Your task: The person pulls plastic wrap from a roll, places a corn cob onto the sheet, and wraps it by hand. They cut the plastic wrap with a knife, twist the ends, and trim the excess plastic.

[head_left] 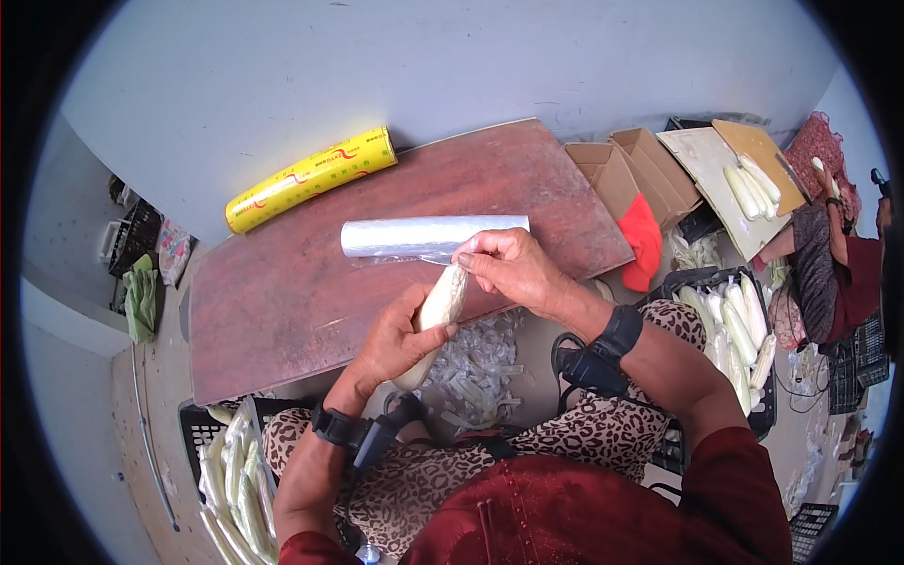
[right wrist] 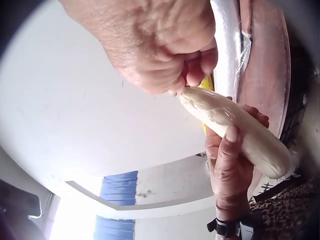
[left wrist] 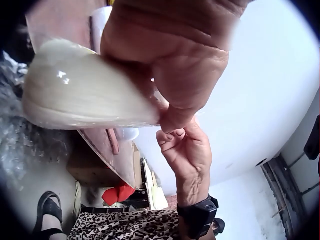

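Leopard-print cloth is seen nearest, over the person's lap. Just beyond it, a pale peeled vegetable is gripped around its lower half by the left hand, fingers curled about it. Its far tip is pinched by the right hand, fingers bunched tight. Both are held over the near edge of a reddish-brown board. A roll of clear film lies on the board just behind the hands, and a yellow roll rests at the far left edge.
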The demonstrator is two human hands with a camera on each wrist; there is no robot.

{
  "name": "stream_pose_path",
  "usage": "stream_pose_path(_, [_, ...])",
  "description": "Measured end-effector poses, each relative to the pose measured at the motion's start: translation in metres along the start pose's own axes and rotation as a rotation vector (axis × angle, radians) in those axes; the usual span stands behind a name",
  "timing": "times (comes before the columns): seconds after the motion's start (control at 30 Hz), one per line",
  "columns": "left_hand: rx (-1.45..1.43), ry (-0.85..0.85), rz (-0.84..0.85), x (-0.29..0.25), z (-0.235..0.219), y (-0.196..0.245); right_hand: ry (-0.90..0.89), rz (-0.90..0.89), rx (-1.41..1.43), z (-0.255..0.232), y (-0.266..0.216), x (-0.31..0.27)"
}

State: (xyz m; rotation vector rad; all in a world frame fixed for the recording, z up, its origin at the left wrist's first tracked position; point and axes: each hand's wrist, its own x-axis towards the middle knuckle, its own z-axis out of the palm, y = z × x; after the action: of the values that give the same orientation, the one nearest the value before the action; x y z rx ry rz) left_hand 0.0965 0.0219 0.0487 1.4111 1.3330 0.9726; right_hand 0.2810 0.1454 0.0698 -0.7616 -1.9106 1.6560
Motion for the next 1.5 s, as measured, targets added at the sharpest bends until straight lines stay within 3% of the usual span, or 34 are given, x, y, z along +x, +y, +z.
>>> stream_pose_path(0.13, [-0.234, -0.117, -0.182, -0.003, -0.002, 0.010, -0.007, -0.009, 0.003, 0.000, 0.001, -0.001])
stream_pose_path(0.23, [-0.231, -0.087, -0.191, -0.004, -0.001, 0.015, -0.048, 0.013, 0.014, -0.003, 0.000, -0.001])
stream_pose_path(0.43, [0.158, 0.057, -0.037, -0.003, -0.001, -0.003, -0.124, 0.175, 0.040, 0.002, 0.001, -0.005])
stream_pose_path(0.53, [0.210, 0.106, 0.049, -0.003, 0.000, 0.000, -0.142, 0.161, 0.073, 0.006, 0.004, -0.006])
stream_pose_path(0.83, [0.474, 0.144, 0.137, -0.002, 0.001, 0.002, -0.013, 0.208, 0.031, 0.004, 0.009, -0.001])
stream_pose_path(0.93, [0.507, 0.159, 0.163, -0.002, 0.001, -0.002, -0.001, 0.198, -0.116, 0.003, 0.014, 0.002])
stream_pose_path(1.23, [0.501, 0.149, 0.095, -0.002, 0.002, 0.000, 0.078, 0.107, -0.181, 0.005, 0.011, 0.001])
stream_pose_path(1.5, [0.354, 0.117, 0.059, 0.000, 0.000, -0.006, 0.066, 0.135, -0.178, 0.004, 0.004, 0.000])
